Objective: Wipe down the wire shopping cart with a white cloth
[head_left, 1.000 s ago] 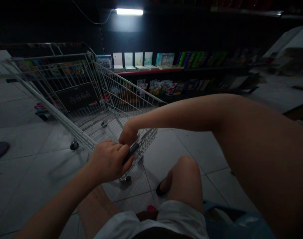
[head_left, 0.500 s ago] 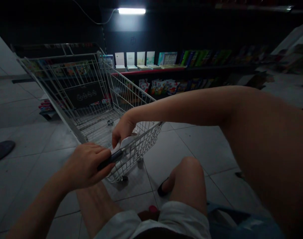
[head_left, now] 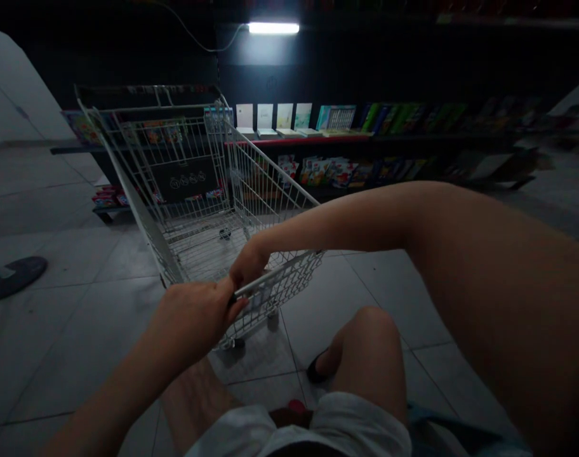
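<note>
A white wire shopping cart [head_left: 189, 190] stands on the tiled floor in front of me, its near rim close to my knees. My left hand [head_left: 194, 317] is closed around the near top bar of the cart. My right hand [head_left: 249, 263] reaches across from the right and curls its fingers over the same near edge, just beyond the left hand. A pale cloth seen under it earlier is hidden now. A dark plate with pale lettering [head_left: 187, 181] hangs on the cart's far end.
Low shelves [head_left: 346, 136] with books and colourful packets run along the dark back wall under a strip light [head_left: 273, 28]. A dark slipper-like thing [head_left: 13, 276] lies on the floor at left. My bent knee [head_left: 370, 330] and a dark shoe [head_left: 318, 368] are below the cart.
The view has swung so the cart sits further right. My left hand slid along the near bar and now covers its dark grip. My right hand dropped back onto the rim; the pale cloth no longer shows.
</note>
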`<state>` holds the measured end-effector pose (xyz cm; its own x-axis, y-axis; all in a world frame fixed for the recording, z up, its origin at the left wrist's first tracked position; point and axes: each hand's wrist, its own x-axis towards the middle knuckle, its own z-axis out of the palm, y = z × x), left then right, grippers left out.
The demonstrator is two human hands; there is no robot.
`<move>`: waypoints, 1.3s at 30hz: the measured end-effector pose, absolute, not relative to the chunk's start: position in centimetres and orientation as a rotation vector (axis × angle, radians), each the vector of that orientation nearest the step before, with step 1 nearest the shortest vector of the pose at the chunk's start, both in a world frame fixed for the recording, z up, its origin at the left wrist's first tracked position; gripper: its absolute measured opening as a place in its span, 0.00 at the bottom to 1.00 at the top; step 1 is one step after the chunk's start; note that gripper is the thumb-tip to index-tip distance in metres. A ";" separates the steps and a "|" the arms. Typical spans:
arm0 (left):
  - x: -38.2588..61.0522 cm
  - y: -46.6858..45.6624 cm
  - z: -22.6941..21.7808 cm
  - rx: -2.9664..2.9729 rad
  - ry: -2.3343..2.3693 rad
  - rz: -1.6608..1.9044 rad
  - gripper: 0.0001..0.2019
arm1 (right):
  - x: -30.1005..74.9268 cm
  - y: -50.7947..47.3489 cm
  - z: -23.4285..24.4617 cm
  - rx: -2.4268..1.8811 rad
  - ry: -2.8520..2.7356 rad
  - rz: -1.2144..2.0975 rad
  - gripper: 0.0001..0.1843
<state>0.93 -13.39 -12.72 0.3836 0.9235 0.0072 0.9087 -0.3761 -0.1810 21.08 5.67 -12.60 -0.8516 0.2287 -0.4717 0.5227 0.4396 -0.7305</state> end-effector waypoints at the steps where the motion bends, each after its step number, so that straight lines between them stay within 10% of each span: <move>1: 0.5 -13.4 -12.8 -2.487 -1.636 0.116 0.21 | 18.8 5.5 -13.0 0.720 2.287 -1.411 0.26; 12: -0.8 -13.0 -13.4 -2.447 -1.530 0.075 0.21 | 13.5 4.0 -19.4 1.143 2.078 -1.279 0.28; 23: -4.6 -13.4 -13.5 -2.498 -1.437 -0.004 0.17 | 14.0 3.9 -11.6 0.720 2.079 -1.424 0.10; 39: -8.5 -13.4 -13.8 -2.533 -1.394 -0.089 0.26 | 15.5 2.5 -8.8 0.591 2.211 -1.458 0.27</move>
<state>-8.46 -13.42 -13.83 0.5410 0.8233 0.1716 0.8385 -0.5120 -0.1865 15.48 2.51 -8.82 -0.8195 0.1160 -0.5613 0.5616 0.3580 -0.7459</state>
